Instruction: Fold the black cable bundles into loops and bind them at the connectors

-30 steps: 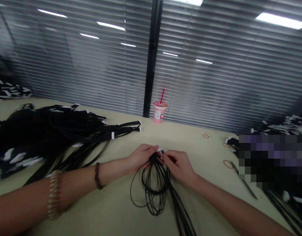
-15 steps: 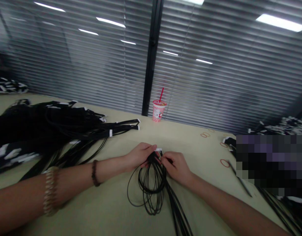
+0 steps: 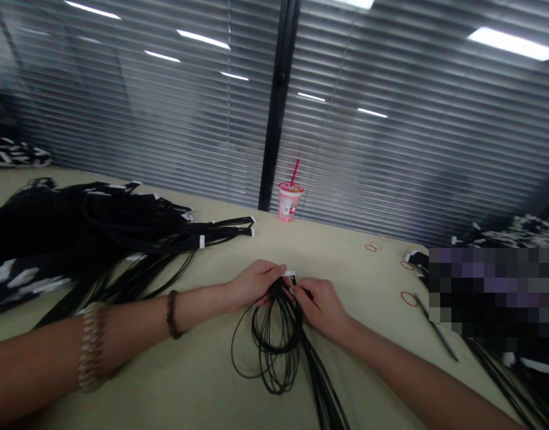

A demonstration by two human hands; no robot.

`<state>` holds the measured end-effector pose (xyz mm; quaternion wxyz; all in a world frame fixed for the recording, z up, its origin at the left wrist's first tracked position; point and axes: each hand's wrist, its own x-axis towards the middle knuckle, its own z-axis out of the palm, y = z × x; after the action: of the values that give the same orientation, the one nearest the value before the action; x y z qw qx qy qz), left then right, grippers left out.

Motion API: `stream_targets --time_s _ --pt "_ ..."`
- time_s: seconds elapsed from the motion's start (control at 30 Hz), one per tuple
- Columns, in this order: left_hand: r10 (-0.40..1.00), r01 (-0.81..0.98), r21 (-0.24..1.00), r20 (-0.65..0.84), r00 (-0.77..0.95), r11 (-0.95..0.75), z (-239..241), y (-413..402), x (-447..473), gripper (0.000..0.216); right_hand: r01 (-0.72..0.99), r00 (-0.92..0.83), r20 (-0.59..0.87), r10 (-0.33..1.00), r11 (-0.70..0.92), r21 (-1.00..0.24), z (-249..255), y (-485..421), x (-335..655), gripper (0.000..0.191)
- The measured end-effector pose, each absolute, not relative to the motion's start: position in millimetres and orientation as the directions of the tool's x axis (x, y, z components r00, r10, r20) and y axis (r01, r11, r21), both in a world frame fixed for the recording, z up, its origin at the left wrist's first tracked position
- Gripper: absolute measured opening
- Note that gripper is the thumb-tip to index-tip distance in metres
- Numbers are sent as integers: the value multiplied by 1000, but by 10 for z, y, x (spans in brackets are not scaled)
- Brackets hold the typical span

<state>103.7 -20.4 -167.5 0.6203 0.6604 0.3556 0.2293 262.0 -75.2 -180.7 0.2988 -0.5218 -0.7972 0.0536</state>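
Observation:
A bundle of thin black cables (image 3: 278,349) hangs in loops between my hands, over the pale table. Closed on its upper end is my left hand (image 3: 258,283), with the thumb beside a white connector (image 3: 290,273). My right hand (image 3: 320,303) pinches at the right side of the same bundle, just below a short black cable end. Its fingertips partly hide what they grip. From under the right hand, straight black cable strands (image 3: 323,382) run down to the bottom edge of the view.
Black cables with white connectors lie in a big pile (image 3: 77,233) at left, and another pile (image 3: 525,230) sits at far right beside a blurred-out patch. A pink cup with a straw (image 3: 290,202) stands by the blinds. Several rubber bands (image 3: 409,298) lie at right near a dark thin stick (image 3: 437,328).

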Motion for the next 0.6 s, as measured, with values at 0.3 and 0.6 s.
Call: stream_targets --time_s 0.3,0.6 --pt "761 170 985 -84 644 -36 -1685 -217 1028 45 834 -256 345 903 386 -393 -1740 -792 2557 28" --pt "687 175 983 -88 721 -58 -1651 -226 1011 47 811 -213 306 928 343 -475 -1749 -788 2511 30"
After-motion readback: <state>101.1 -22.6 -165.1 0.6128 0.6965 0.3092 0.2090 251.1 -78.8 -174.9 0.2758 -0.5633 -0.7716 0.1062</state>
